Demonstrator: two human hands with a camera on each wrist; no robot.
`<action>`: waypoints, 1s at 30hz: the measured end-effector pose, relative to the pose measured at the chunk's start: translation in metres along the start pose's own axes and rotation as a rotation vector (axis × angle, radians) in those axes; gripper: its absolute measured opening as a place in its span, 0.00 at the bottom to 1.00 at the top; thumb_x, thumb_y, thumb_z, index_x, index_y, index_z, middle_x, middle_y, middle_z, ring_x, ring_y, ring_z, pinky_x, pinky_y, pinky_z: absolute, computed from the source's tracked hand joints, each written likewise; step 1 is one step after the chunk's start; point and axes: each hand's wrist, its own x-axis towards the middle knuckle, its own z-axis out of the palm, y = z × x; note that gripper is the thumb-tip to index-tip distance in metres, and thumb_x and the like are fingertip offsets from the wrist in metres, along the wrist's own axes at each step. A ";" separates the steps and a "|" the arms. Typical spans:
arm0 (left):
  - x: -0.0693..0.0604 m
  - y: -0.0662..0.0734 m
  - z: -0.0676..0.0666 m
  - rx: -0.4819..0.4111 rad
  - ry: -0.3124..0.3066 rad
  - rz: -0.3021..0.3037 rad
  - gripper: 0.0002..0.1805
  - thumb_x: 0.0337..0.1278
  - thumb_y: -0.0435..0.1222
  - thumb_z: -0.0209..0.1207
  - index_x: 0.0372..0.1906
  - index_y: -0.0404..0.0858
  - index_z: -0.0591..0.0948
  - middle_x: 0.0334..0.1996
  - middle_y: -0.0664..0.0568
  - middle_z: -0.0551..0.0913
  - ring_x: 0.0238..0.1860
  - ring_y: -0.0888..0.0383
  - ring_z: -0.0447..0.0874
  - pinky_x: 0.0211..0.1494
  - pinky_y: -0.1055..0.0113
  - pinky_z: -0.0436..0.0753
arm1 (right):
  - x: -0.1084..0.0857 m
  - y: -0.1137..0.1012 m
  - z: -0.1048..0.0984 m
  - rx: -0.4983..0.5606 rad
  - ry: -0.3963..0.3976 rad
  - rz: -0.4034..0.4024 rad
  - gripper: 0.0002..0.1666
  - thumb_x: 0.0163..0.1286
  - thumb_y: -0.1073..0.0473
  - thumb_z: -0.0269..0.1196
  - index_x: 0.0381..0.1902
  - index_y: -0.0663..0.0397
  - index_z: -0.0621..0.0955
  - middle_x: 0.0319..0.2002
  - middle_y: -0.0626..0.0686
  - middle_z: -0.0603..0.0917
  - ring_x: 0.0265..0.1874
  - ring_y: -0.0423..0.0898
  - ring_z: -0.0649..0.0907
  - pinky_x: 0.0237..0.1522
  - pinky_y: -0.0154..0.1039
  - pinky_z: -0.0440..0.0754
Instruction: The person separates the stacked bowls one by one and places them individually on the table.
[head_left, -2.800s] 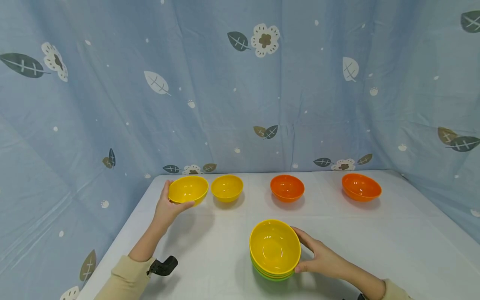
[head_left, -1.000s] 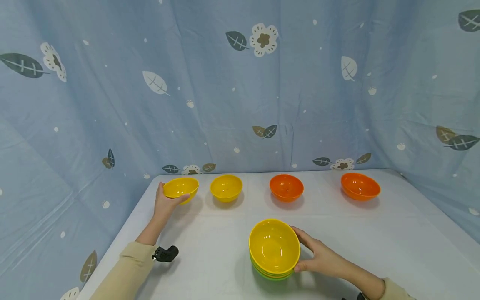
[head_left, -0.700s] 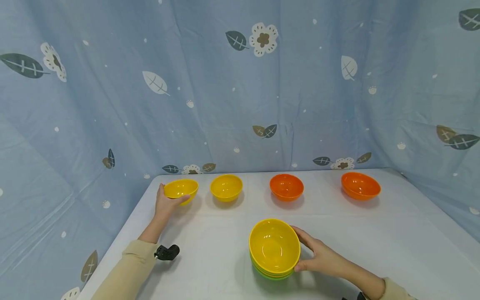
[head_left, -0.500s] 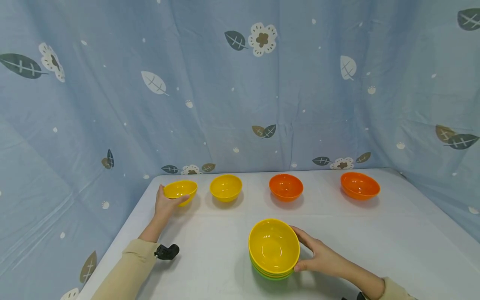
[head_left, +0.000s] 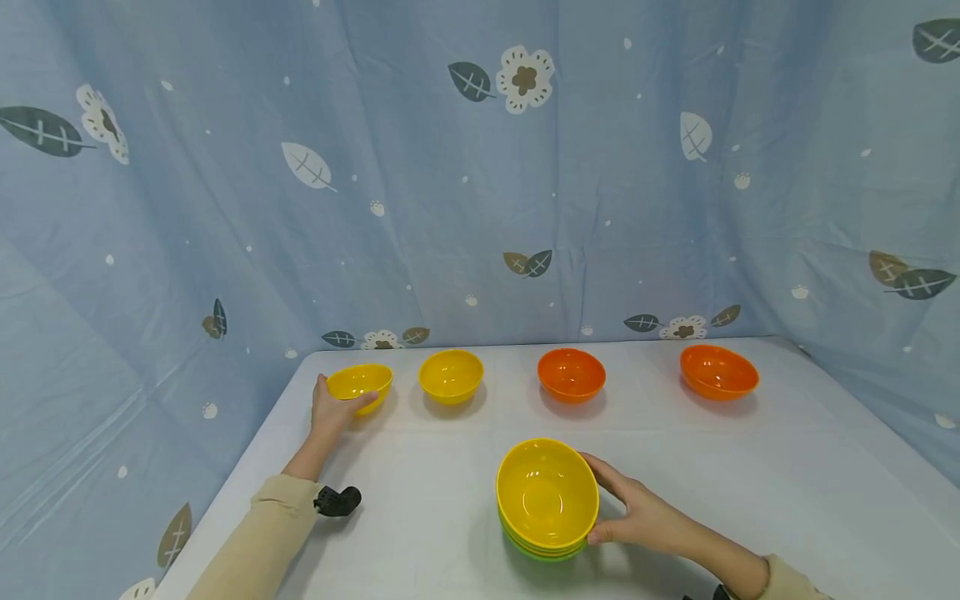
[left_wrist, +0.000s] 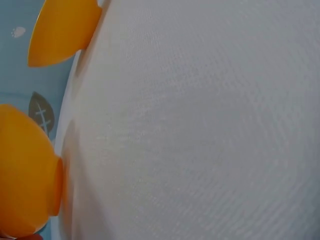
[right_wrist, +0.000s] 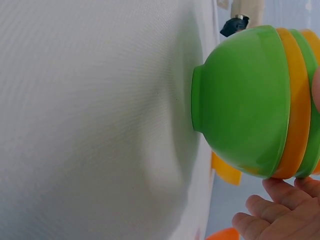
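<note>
At the table's back left corner, my left hand (head_left: 333,414) grips a yellow bowl (head_left: 358,382) by its side, thumb along the near side. In the left wrist view that bowl (left_wrist: 25,175) shows at the left edge, beside a shadow on the cloth; whether it touches the table I cannot tell. My right hand (head_left: 637,515) holds the right side of a nested stack with a yellow bowl (head_left: 547,493) on top. The right wrist view shows green and yellow bowls alternating in the stack, with a green bowl (right_wrist: 245,100) lowest and the right hand's fingers (right_wrist: 285,192) against the rims.
Along the back of the white table (head_left: 427,517) stand another yellow bowl (head_left: 452,377), an orange bowl (head_left: 572,376) and a second orange bowl (head_left: 719,372) farther right. A blue patterned curtain (head_left: 420,208) hangs behind them.
My left hand has carried the yellow bowl to the left and lowered it, away from the neighbouring yellow bowl. My right hand and the stack have stayed in place.
</note>
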 end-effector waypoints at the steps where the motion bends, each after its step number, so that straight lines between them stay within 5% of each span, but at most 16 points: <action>1: 0.000 -0.001 0.000 0.001 0.000 0.003 0.61 0.45 0.41 0.65 0.70 0.34 0.29 0.71 0.36 0.32 0.70 0.40 0.38 0.71 0.50 0.43 | 0.000 0.000 0.000 0.000 0.000 0.000 0.52 0.55 0.50 0.67 0.69 0.62 0.54 0.68 0.64 0.57 0.64 0.66 0.61 0.57 0.64 0.61; 15: 0.001 -0.004 -0.004 0.085 -0.065 -0.011 0.62 0.48 0.42 0.64 0.68 0.33 0.25 0.69 0.33 0.31 0.69 0.37 0.37 0.70 0.47 0.44 | 0.000 0.000 0.000 -0.030 0.011 -0.029 0.51 0.55 0.52 0.68 0.69 0.60 0.54 0.68 0.63 0.59 0.63 0.65 0.62 0.57 0.63 0.62; 23: 0.009 -0.012 -0.007 0.095 -0.076 0.015 0.62 0.48 0.43 0.64 0.68 0.32 0.26 0.69 0.32 0.31 0.69 0.37 0.37 0.70 0.47 0.44 | -0.001 0.002 0.000 -0.047 0.019 -0.055 0.50 0.55 0.53 0.67 0.69 0.58 0.55 0.68 0.61 0.60 0.64 0.40 0.64 0.59 0.55 0.65; 30: 0.011 -0.014 -0.009 0.084 -0.052 0.019 0.61 0.49 0.42 0.63 0.68 0.32 0.27 0.69 0.32 0.32 0.69 0.37 0.37 0.70 0.47 0.43 | 0.000 0.005 0.001 -0.019 0.014 -0.040 0.50 0.55 0.53 0.68 0.69 0.59 0.54 0.68 0.61 0.58 0.64 0.63 0.62 0.58 0.62 0.62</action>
